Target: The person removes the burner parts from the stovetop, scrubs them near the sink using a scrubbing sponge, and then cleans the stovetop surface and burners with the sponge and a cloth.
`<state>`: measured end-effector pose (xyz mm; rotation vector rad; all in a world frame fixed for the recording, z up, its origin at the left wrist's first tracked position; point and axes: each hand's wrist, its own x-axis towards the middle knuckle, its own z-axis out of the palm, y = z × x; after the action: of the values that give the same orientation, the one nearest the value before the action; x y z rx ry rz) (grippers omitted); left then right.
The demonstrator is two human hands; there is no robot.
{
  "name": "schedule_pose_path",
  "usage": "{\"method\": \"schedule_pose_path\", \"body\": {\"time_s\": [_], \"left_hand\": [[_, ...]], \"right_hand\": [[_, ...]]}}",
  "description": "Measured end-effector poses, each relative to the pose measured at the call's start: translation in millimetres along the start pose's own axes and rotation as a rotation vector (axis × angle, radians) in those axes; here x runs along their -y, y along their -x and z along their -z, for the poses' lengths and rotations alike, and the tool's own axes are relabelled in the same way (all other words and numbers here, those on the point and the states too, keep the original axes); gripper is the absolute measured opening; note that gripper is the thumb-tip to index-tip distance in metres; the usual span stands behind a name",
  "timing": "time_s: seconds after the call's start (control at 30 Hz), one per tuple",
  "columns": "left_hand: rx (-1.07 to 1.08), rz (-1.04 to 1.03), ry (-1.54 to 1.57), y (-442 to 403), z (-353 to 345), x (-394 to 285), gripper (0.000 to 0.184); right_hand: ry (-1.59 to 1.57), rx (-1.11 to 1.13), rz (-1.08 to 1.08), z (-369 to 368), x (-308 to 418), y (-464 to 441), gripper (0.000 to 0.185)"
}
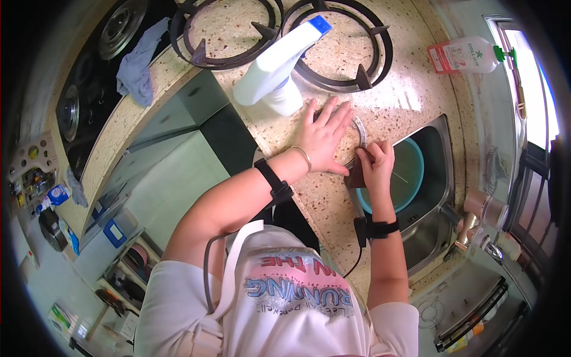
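Note:
My left hand (326,137) lies flat with its fingers spread, pressing on a round metal ring (360,130) on the speckled counter. Most of that ring is hidden beneath the palm. Just right of it, my right hand (378,162) is closed in a pinch on a dark brown pad (356,177) against the ring's edge. Its exact kind is hard to make out. A white spray bottle (270,74) with a blue nozzle tip stands beyond my left hand.
Two black pan supports (228,59) lie at the back of the counter (324,205). At the right is a steel sink (443,172) holding a blue basin (420,169) of water. A green-pump bottle (476,55) lies farther right. A grey cloth (138,68) hangs over the stove side.

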<state>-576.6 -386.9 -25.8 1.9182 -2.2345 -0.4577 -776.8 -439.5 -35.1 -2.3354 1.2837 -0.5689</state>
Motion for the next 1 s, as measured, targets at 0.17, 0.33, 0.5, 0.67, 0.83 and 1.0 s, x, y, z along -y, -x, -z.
{"method": "schedule_pose_path", "body": {"time_s": [0.17,0.33,0.5,0.67,0.83,1.0], "left_hand": [[0.015,-0.011,0.021,-0.4,0.5,2.9,0.129],[0.013,-0.012,0.043,-1.7,1.2,5.1,0.129],[0.015,-0.020,0.030,-0.8,2.5,3.8,0.131],[-0.196,0.012,0.141,4.1,-19.8,9.0,0.109],[-0.351,0.081,0.122,-0.1,-16.2,6.3,0.058],[-0.221,0.160,0.102,-4.3,-16.7,5.2,0.027]], "right_hand": [[0.174,-0.052,0.023,-16.7,-3.5,-53.5,0.020],[0.263,0.076,-0.112,7.0,-5.4,4.8,0.020],[0.299,0.002,-0.089,-2.8,-3.9,-28.9,0.017],[-0.009,-0.208,-0.106,5.8,-32.6,-63.8,0.021],[-0.812,-0.449,-0.625,20.1,-74.1,-20.1,0.020],[-1.100,-0.441,-0.601,14.7,-65.1,-10.2,0.018]]}}
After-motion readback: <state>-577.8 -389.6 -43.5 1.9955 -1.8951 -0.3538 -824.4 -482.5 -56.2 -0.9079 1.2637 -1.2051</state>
